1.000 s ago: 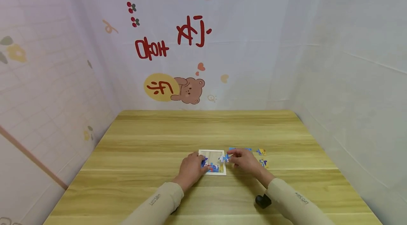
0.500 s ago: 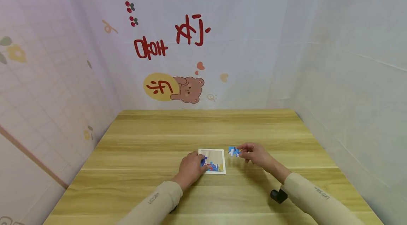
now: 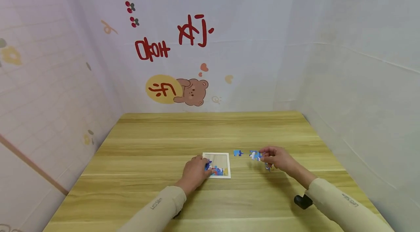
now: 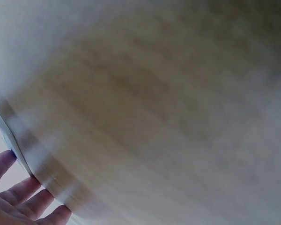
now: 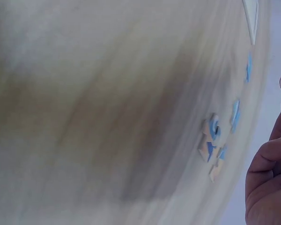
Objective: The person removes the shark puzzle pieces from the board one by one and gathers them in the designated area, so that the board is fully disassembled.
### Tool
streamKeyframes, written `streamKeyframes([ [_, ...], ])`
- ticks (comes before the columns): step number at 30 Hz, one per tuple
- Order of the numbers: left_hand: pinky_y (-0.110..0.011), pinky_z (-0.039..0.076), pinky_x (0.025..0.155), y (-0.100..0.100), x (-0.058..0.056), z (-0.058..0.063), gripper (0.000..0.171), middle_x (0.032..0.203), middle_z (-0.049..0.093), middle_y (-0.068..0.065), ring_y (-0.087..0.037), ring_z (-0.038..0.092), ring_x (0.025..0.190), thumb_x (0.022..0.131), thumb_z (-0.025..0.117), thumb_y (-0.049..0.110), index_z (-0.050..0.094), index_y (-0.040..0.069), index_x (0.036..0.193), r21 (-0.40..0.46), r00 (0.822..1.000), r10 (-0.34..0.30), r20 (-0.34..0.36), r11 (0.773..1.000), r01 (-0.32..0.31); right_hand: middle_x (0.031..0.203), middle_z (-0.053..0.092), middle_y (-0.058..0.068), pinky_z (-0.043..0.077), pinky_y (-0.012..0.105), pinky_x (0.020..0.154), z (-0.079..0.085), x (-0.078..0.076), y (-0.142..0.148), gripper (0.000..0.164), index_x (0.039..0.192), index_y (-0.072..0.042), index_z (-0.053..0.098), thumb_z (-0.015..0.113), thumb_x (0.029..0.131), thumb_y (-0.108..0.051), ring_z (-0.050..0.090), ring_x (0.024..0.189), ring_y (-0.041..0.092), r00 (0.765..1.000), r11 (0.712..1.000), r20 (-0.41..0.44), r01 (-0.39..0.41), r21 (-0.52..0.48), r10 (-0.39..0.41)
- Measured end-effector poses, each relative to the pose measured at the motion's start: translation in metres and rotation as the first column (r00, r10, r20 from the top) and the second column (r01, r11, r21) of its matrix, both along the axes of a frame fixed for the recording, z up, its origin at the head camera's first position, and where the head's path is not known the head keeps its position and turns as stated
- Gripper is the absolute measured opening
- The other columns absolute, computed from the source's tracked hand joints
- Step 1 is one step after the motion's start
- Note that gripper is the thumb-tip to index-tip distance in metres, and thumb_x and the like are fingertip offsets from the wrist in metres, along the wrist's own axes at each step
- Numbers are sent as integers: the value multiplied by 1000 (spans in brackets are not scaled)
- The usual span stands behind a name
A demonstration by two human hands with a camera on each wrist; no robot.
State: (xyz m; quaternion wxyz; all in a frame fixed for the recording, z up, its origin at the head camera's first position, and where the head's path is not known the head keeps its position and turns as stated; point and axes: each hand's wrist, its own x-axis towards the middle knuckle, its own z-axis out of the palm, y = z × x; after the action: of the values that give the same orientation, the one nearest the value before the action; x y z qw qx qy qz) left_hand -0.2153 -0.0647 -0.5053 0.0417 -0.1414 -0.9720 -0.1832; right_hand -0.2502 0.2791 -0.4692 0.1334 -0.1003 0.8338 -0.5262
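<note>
A white puzzle frame [image 3: 229, 166] lies on the table, several blue and coloured pieces filling its lower and left parts. My left hand [image 3: 194, 173] holds its left side, with the thumb near the lower edge. In the left wrist view the fingers [image 4: 21, 190] reach along the frame's edge. To the right, my right hand [image 3: 280, 158] pinches a blue and white puzzle piece [image 3: 253, 155] just above the table. In the right wrist view the right hand [image 5: 274, 173] shows only at the edge, and its fingertips are partly cut off.
A loose blue puzzle piece [image 3: 237, 153] lies right of the frame. Several more loose pieces [image 5: 214, 126] lie near the right hand; one [image 3: 267, 166] shows below its fingers. Printed white cloth walls [image 3: 246, 61] enclose the wooden table [image 3: 147, 141].
My right hand has moved right, away from the frame, carrying the blue and white puzzle piece. The left hand has stayed on the frame. The head view has shifted slightly.
</note>
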Motion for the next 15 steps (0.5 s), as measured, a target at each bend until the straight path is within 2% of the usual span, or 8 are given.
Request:
streamKeyframes([
  [8, -47, 49, 79, -3, -1, -1, 44, 99, 60, -9, -26, 59, 87, 85, 77, 40, 72, 3, 108, 11, 1000, -5, -11, 1000, 6, 90, 63, 12, 52, 34, 60, -12, 1, -5, 29, 118, 8, 63, 68, 92, -3, 59, 72, 29, 999, 999, -15, -35, -39, 34],
  [10, -48, 50, 79, -3, 0, -1, 43, 100, 61, -10, -27, 59, 88, 85, 77, 39, 72, 2, 108, 14, 1000, -9, -12, 1000, 9, 89, 63, 11, 51, 33, 60, -14, 2, -6, 30, 117, 9, 63, 69, 91, -3, 58, 72, 27, 999, 999, -23, -38, -30, 37],
  [15, -51, 49, 86, -2, 2, 2, 44, 115, 63, -18, -34, 61, 102, 87, 76, 38, 71, 1, 111, 23, 1000, -14, -2, 1000, 14, 89, 64, 10, 50, 31, 57, -14, 2, -3, 31, 119, 8, 63, 70, 91, -4, 56, 70, 24, 998, 999, -34, -46, -1, 46],
])
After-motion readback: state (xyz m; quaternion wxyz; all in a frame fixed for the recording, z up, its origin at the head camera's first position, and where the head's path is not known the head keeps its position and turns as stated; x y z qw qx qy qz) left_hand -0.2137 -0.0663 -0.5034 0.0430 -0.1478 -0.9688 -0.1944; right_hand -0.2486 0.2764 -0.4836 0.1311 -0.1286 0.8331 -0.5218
